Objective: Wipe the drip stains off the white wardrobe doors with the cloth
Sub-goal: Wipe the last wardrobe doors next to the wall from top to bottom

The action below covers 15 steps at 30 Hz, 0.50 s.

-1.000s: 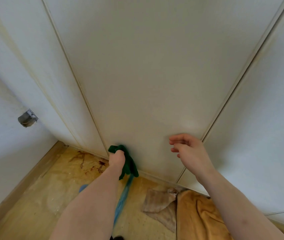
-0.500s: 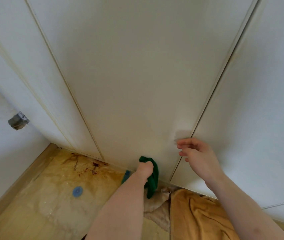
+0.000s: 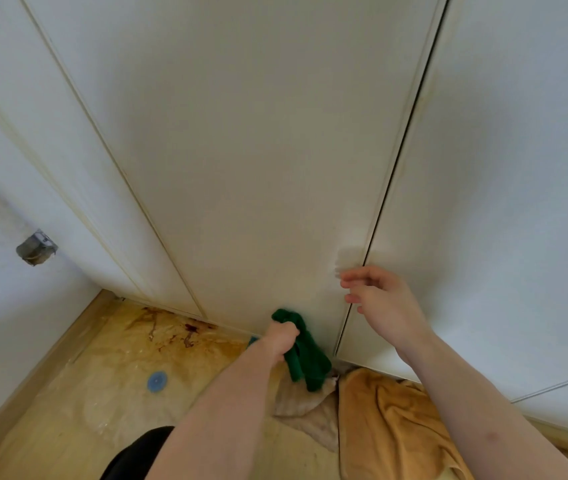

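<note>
Left hand (image 3: 281, 336), low centre of frame, gripping a bunched green cloth (image 3: 305, 355) against the bottom of the middle white wardrobe door (image 3: 258, 150), loose ends hanging toward the floor (image 3: 68, 393). Right hand (image 3: 384, 304), right of centre, holding nothing, fingers loosely bent, fingertips close to the gap between middle door and right door (image 3: 500, 202); contact impossible to tell. Faint yellowish streaks along door edges. Lower left: brown stains (image 3: 171, 327) and a blue disc (image 3: 157, 381) on the floor. Bottom right: an orange towel (image 3: 386, 427) beside a beige rag (image 3: 310, 407). Grey metal fitting (image 3: 36, 247) on the left wall.
</note>
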Tool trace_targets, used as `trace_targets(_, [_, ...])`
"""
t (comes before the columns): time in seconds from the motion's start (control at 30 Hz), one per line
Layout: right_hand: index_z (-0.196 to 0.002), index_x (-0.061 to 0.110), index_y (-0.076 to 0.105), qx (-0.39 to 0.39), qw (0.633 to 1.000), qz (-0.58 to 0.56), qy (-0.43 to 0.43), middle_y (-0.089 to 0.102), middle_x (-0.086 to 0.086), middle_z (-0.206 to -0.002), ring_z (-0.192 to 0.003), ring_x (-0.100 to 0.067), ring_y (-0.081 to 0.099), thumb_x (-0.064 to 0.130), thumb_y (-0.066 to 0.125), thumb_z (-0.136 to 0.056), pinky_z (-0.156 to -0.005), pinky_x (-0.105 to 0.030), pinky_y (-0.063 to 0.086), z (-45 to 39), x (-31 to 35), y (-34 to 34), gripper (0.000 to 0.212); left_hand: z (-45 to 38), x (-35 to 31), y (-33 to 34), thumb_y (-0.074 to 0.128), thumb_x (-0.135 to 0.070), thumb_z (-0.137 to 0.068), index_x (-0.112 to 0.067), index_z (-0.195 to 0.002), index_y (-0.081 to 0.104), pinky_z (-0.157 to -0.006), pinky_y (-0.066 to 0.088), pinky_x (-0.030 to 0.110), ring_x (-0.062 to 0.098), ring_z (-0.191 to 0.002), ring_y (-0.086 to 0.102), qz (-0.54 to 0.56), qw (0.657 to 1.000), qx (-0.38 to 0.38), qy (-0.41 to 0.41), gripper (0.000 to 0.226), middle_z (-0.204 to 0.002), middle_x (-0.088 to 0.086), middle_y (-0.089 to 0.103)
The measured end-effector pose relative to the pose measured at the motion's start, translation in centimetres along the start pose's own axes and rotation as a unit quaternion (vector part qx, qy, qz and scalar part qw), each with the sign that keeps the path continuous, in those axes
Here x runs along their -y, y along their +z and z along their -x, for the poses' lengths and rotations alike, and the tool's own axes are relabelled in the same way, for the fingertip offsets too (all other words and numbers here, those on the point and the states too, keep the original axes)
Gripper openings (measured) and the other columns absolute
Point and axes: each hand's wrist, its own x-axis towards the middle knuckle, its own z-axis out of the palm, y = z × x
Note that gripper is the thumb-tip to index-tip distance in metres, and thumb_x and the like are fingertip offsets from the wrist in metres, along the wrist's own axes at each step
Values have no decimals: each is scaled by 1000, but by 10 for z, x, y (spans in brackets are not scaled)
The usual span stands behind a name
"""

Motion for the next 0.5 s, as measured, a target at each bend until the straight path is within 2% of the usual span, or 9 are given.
trace_targets(0.07, [-104,26,72,8,1000,-4,1,72,8,-105,-94,-12,70,8,50,-100,-71,-20,46,0,3,7,29,-10,1,-27,44,-8,-102,-3,-110,53,-62,50,32,26,-84,59,25,999,-24,2,13,-112,18,62])
trace_targets(0.13, [-103,26,73,14,1000,-2,3,73,8,-104,-94,-12,70,7,49,-99,-69,-19,46,-1,5,14,30,-23,6,-51,43,-7,-99,0,-109,55,-75,55,36,30,-91,62,29,998,-59,2,17,-113,18,63])
trace_targets(0.17, [-103,26,73,18,1000,1,5,73,8,-104,-95,-12,70,7,49,-98,-69,-19,46,-1,6,16,31,-31,9,-60,43,-8,-97,3,-117,54,-86,57,40,32,-98,63,25,996,-83,7,25,-115,19,63])
trace_targets(0.23, [-103,27,72,25,1000,5,11,73,8,-104,-96,-12,70,6,49,-96,-68,-20,48,-3,7,22,32,-37,11,-77,42,-8,-96,7,-134,45,-98,53,41,35,-111,60,12,992,-129,12,41,-122,21,59])
trace_targets(0.33, [-103,27,72,37,999,13,18,72,8,-103,-97,-13,69,3,49,-95,-71,-19,51,-6,7,31,34,-42,7,-95,39,-6,-99,0,-151,27,-105,47,40,35,-125,52,11,983,-183,17,53,-138,20,50])
trace_targets(0.4, [-102,29,72,43,999,24,17,72,9,-103,-96,-11,69,4,50,-95,-71,-18,52,-10,6,37,33,-52,5,-102,38,-4,-99,-2,-155,17,-113,41,42,36,-133,46,35,978,-206,24,60,-149,18,43])
trace_targets(0.5, [-102,29,72,48,998,30,16,72,10,-103,-96,-11,70,5,51,-96,-66,-14,51,-17,6,47,32,-63,2,-104,40,-2,-100,-7,-159,6,-113,37,41,37,-138,41,49,972,-227,30,69,-154,20,37])
